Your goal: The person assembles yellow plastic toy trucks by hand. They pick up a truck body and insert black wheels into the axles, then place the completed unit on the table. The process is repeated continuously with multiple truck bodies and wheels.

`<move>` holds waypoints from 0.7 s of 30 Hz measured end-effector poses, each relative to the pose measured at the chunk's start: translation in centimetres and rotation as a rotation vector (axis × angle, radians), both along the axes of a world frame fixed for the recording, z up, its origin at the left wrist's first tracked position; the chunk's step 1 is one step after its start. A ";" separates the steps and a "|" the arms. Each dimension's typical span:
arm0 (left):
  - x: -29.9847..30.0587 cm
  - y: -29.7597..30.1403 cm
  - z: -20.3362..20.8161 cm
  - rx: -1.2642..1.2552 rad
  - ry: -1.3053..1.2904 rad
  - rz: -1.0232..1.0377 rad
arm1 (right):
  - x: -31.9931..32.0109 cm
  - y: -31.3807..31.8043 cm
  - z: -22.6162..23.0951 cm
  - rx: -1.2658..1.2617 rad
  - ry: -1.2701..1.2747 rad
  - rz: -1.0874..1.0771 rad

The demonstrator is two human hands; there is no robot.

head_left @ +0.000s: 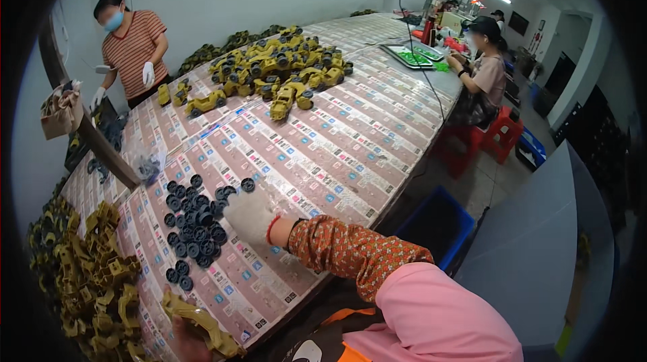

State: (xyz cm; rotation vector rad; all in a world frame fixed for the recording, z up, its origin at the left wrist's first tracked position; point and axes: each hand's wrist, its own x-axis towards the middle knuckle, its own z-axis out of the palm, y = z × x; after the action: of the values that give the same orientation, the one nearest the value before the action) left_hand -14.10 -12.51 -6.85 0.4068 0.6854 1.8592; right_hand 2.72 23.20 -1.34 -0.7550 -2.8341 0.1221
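Pink sleeve (445, 308), gloved fingers (234, 210), dark wheels (200, 233)

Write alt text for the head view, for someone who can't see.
A gloved right hand reaches to a pile of dark wheels on a patterned table, while the left hand holds a yellow toy part. Beyond are heaped toy vehicles, a standing co-worker and a seated co-worker.
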 end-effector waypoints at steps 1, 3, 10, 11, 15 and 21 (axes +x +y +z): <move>1.5 1.3 0.7 -0.090 -0.031 0.003 | 0.3 -0.2 -0.8 0.025 0.023 0.016; 4.0 3.7 2.7 -0.279 -0.106 0.019 | 0.7 -0.9 -1.3 -0.012 0.013 0.037; 7.8 6.0 6.1 -0.522 -0.068 0.201 | 2.8 -4.3 -2.1 -0.182 0.089 0.179; 7.6 5.5 5.5 -0.460 -0.026 0.193 | 3.1 -4.9 -0.7 -0.257 0.103 0.202; 7.0 4.9 0.3 -0.309 0.176 0.150 | 4.4 -8.1 1.8 -0.733 0.413 0.231; 10.0 6.9 1.8 -0.284 0.278 0.228 | 4.6 -12.7 2.4 -0.797 0.546 0.175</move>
State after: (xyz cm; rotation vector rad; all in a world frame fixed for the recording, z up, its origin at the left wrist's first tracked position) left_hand -4.14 -5.63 -5.09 0.4181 1.2109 1.8973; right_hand 7.28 10.54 1.07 -0.4739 -2.2587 1.3115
